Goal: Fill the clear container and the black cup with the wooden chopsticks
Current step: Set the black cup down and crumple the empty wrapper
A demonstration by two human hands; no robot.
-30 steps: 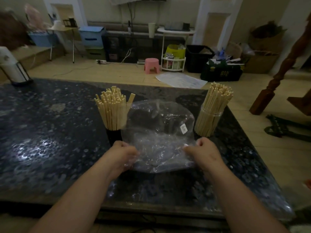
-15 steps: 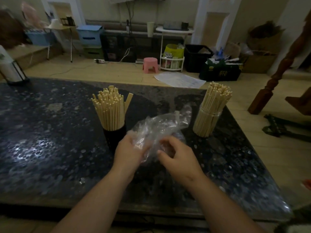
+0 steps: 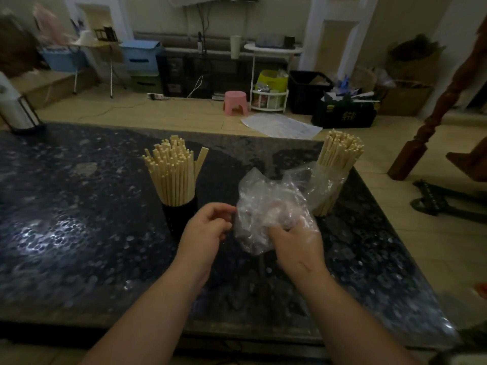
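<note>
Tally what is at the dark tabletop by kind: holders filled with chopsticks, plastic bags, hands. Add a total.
Holders filled with chopsticks: 2 (black cup, clear container)
Plastic bags: 1 (crumpled plastic bag, gripped by the right hand)
Hands: 2 (left hand, right hand)
Total: 5

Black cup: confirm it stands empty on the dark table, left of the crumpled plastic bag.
Not empty: the head view shows the black cup packed with upright chopsticks. It does stand on the dark table, left of the crumpled plastic bag.
</note>
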